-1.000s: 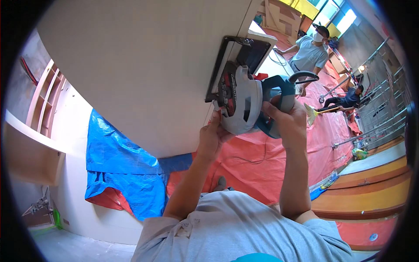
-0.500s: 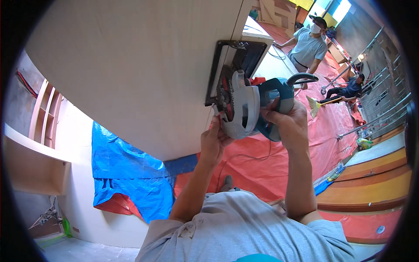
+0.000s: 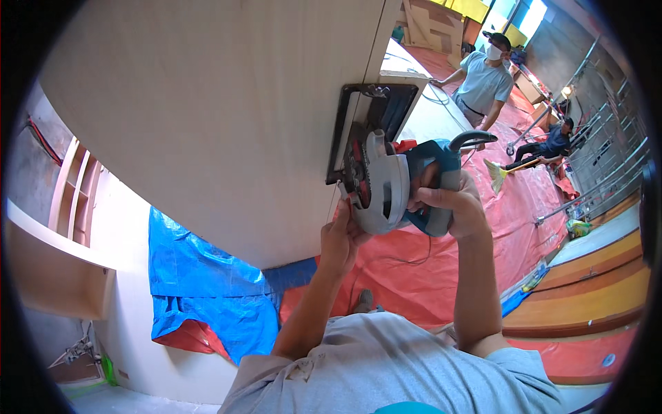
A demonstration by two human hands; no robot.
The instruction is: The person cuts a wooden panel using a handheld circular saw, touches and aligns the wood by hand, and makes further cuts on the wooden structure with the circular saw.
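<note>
A teal and grey circular saw (image 3: 386, 190) rests with its black base plate (image 3: 336, 148) on a large pale wood panel (image 3: 227, 124). My right hand (image 3: 463, 207) is closed around the saw's rear handle, its fingers reaching inside the grip. My left hand (image 3: 340, 241) pinches the saw's near end, by the blade guard and base plate; its fingertips are partly hidden. A thin dark line on the panel passes under the base plate. The blade's lower part cannot be seen.
Red sheeting (image 3: 407, 276) and a blue tarp (image 3: 207, 276) cover the floor. A cable trails below the saw. Beyond the panel, one person (image 3: 486, 79) stands at a white surface, and another (image 3: 548, 141) sits near a broom (image 3: 498, 176) and metal scaffolding (image 3: 600, 159).
Saw and both hands sit slightly lower in the picture, but the whole view has shifted down too. Both hands keep their hold on the saw.
</note>
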